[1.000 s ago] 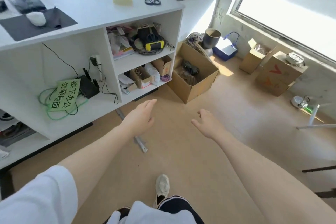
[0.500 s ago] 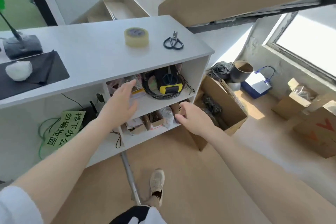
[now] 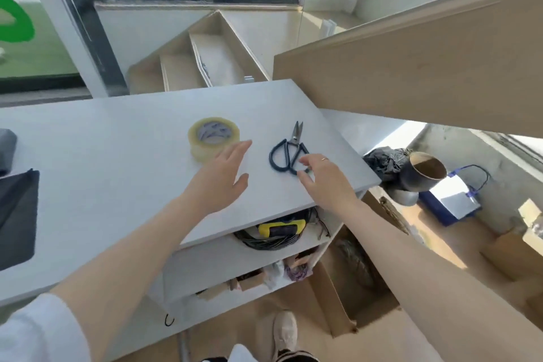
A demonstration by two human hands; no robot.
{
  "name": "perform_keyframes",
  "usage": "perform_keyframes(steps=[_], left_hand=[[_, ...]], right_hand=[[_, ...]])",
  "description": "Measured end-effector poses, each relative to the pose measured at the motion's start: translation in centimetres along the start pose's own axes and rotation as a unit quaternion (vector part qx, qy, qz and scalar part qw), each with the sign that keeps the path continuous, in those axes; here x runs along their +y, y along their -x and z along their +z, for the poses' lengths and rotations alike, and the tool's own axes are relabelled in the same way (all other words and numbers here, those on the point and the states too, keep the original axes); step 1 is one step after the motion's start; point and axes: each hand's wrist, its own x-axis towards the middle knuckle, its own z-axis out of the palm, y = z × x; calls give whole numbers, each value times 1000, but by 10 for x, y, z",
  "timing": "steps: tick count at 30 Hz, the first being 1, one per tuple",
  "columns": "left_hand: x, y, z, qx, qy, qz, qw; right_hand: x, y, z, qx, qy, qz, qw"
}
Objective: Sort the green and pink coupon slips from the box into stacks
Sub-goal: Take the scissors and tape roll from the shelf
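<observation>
Both hands now risen from floor level to the surface (image 3: 117, 156) — right hand (image 3: 326, 176) touching scissors (image 3: 289, 151), left hand (image 3: 219, 176) wide beside them; no slips seen.

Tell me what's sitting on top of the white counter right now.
On the white counter lie a roll of clear tape and dark-handled scissors; the right hand covers one handle loop, and the left hand hovers beside the tape. A dark mat lies at the left edge. No coupon slips show.
</observation>
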Motion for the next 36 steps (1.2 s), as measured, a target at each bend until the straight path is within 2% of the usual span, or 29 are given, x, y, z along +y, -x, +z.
perform_keyframes(steps=[2,4,6,8,10,16,22,24,25,27,28,30,34,36], left_hand=[[-9,-24,7,14,-8,-9,1000],[-17,-45,13,39,-17,-25,999],[-22,-62,15,57,-16,-44,997],[-25,-72,18,73,-28,-36,996],[-29,-76,21,85,-57,-11,995],[-43,-54,38,79,-36,-57,995],[-48,-7,33,135,-15,-164,977],[-50,6,39,126,-7,-198,972],[-49,8,43,97,-18,-194,976],[-47,5,53,38,-75,-180,980],[-47,3,59,25,-107,-184,977],[-44,-8,62,11,-154,-190,970],[-40,-18,57,-36,-187,-246,950],[-40,-13,53,-64,-223,-232,945]], right_hand=[[13,-36,1,-35,50,-45,997],[26,-68,1,-84,145,-104,980],[41,-97,2,-143,250,-172,942],[53,-123,4,-202,306,-244,898],[58,-142,8,-244,312,-296,869],[38,-149,33,-245,194,-412,856],[-27,-126,72,-299,90,-445,840],[-27,-139,64,-273,21,-385,881],[-22,-150,59,-235,-17,-353,905],[-11,-171,52,-169,-33,-333,927],[-10,-180,51,-163,-23,-335,928],[-15,-194,53,-199,7,-349,916],[-30,-213,61,-261,87,-386,881],[-34,-218,60,-273,123,-399,867]])
